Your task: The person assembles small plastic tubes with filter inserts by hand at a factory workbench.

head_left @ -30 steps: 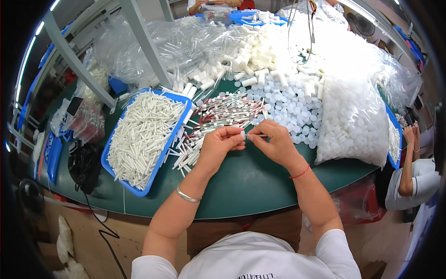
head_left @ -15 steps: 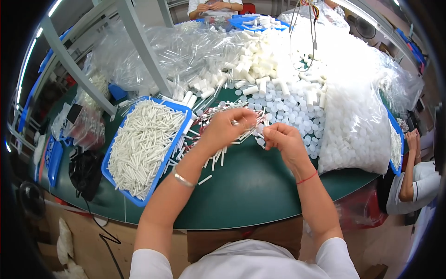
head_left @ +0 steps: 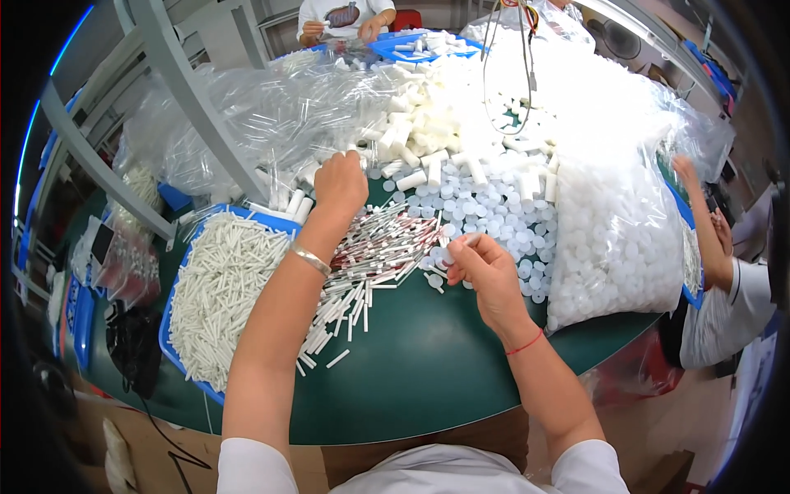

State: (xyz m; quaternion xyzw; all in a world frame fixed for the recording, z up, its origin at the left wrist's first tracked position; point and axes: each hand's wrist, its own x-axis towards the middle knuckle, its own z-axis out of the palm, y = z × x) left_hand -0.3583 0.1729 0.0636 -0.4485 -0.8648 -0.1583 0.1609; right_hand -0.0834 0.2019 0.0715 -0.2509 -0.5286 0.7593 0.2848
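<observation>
My left hand (head_left: 341, 185) reaches over the far end of a heap of thin white sticks with reddish parts (head_left: 383, 243). Its fingers are curled beside white foam-like cylinders and clear tubes, and whatever they hold is hidden. Nearer to me, my right hand (head_left: 487, 272) pinches a small translucent white piece, seemingly a round disc (head_left: 451, 252), between thumb and fingers. Loose translucent discs (head_left: 494, 202) spread over the table just beyond it.
A blue tray (head_left: 169, 329) full of short white sticks stands at left. Thick white cylinders (head_left: 411, 123) and clear plastic bags (head_left: 239, 107) lie at the back. A filled plastic bag of discs (head_left: 609, 255) stands at right. A grey metal post (head_left: 197, 103) rises at left; co-workers sit beyond and at right.
My left hand has moved away from my right, forward and left, toward the white cylinders. My right hand stays near the discs, slightly lower. The whole view has shifted a little.
</observation>
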